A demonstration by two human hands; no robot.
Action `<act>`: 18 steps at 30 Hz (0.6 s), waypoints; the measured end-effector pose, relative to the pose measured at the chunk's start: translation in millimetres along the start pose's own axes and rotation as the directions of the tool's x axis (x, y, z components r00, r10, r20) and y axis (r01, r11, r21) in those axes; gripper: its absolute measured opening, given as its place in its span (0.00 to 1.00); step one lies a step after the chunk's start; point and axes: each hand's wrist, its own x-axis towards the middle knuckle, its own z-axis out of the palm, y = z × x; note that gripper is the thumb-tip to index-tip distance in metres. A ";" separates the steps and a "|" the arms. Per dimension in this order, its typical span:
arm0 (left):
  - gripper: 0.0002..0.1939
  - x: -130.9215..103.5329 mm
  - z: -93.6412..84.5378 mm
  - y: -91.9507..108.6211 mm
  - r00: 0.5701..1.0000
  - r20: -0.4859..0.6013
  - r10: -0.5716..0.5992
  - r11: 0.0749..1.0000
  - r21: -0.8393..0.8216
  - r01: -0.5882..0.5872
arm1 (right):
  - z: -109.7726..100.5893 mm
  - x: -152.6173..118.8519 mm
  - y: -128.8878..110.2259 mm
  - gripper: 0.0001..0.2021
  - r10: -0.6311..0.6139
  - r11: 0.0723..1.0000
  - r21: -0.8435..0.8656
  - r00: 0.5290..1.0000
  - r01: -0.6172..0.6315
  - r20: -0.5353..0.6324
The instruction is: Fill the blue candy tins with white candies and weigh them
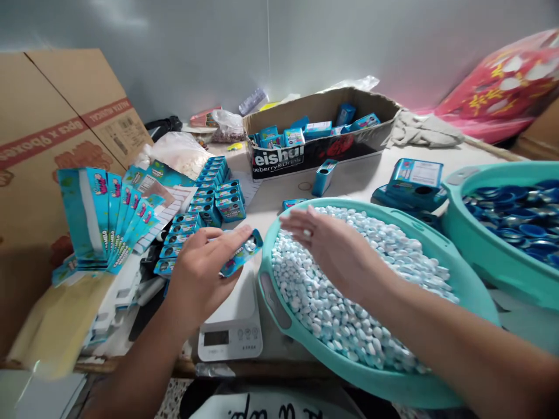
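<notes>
My left hand grips a small blue candy tin, tilted with its open end toward the teal basin, above a white kitchen scale. That basin is heaped with small white candies. My right hand hovers over the candies, palm down, fingers loosely spread; whether any candies are in it is hidden.
Rows of filled blue tins lie left of the scale. Flat blue cartons lean against a big cardboard box. A low cardboard tray holds more tins. A second teal basin holds blue lids at right.
</notes>
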 end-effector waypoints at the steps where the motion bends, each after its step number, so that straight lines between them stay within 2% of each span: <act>1: 0.23 -4.7 0.1 -2.3 0.998 -0.008 -0.054 0.998 -0.039 0.054 | -3.3 2.2 0.4 0.15 -0.133 0.983 -0.134 0.991 0.127 -0.034; 2: 0.22 -9.2 0.7 -4.5 0.994 -0.013 -0.106 0.992 -0.071 0.105 | -6.3 3.9 1.0 0.21 -0.264 0.930 -0.273 0.964 0.245 -0.038; 4: 0.21 -17.4 3.1 -9.7 0.981 -0.014 -0.195 0.974 -0.120 0.192 | -10.9 5.6 2.7 0.30 -0.454 0.769 -0.487 0.890 0.415 0.042; 6: 0.20 -25.0 7.0 -16.9 0.972 0.008 -0.235 0.956 -0.178 0.233 | -13.7 6.5 4.8 0.34 -0.518 0.646 -0.590 0.846 0.484 0.127; 7: 0.20 -28.9 9.3 -21.3 0.972 0.023 -0.233 0.948 -0.218 0.232 | -14.6 7.2 6.0 0.34 -0.521 0.619 -0.612 0.840 0.493 0.150; 11: 0.20 -46.2 17.0 -40.3 0.982 0.004 -0.187 0.916 -0.360 0.176 | -15.2 9.5 12.4 0.31 -0.458 0.597 -0.643 0.862 0.480 0.218; 13: 0.24 -54.7 17.4 -46.5 0.980 -0.001 -0.199 0.902 -0.391 0.183 | -12.9 8.4 16.2 0.31 -0.416 0.580 -0.668 0.874 0.466 0.249; 16: 0.36 -61.1 12.9 -51.3 0.966 0.121 -0.228 0.858 -0.445 0.258 | -9.4 5.8 20.5 0.33 -0.379 0.522 -0.745 0.895 0.416 0.235; 18: 0.34 -59.5 8.1 -52.7 0.942 0.259 -0.215 0.843 -0.438 0.313 | -11.1 6.5 22.3 0.34 -0.370 0.528 -0.760 0.908 0.378 0.195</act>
